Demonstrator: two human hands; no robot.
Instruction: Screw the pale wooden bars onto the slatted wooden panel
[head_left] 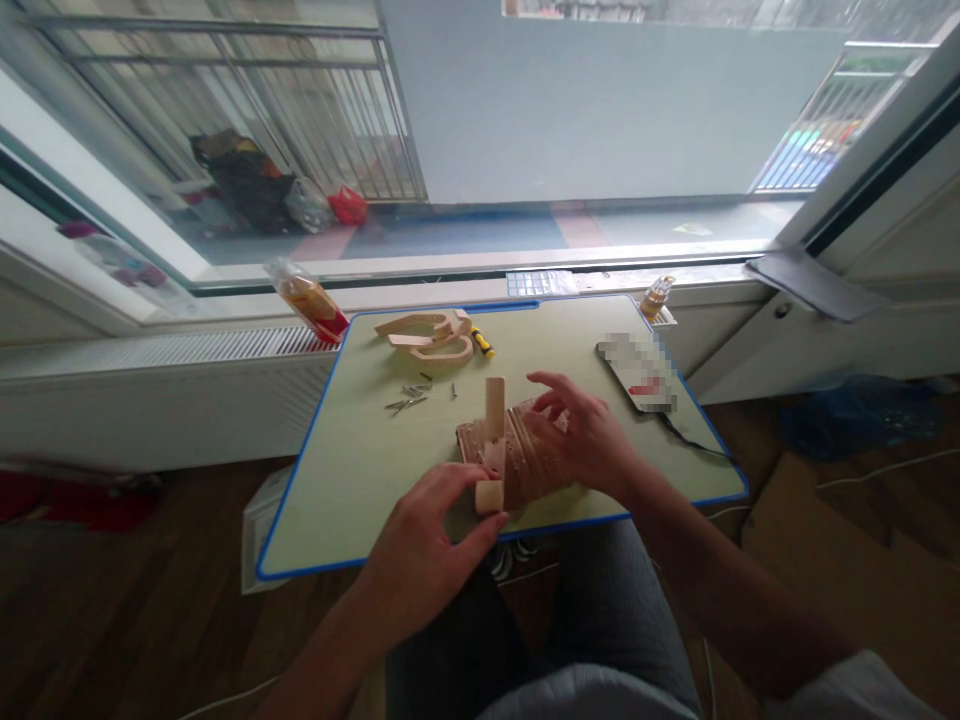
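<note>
A light wooden piece (495, 408) with two raised ends rests across a brown, ridged block (529, 470) dotted with small holes near the table's front edge. My left hand (427, 525) grips its near end between thumb and fingers. Over the block's right side is my right hand (581, 430), its index finger stretched out and the others bent down toward the surface, with nothing visible in them. Several screws (409, 400) lie loose beyond my left hand. Behind them sit curved wooden parts (442, 350) beside a yellow and black screwdriver (482, 343).
The small table (322, 500) has a blue rim. A phone (637, 375) with a dark strap lies on its right side. A drink bottle (307, 300) leans at the back left, and a small bottle (657, 296) stands at the back right, near the window.
</note>
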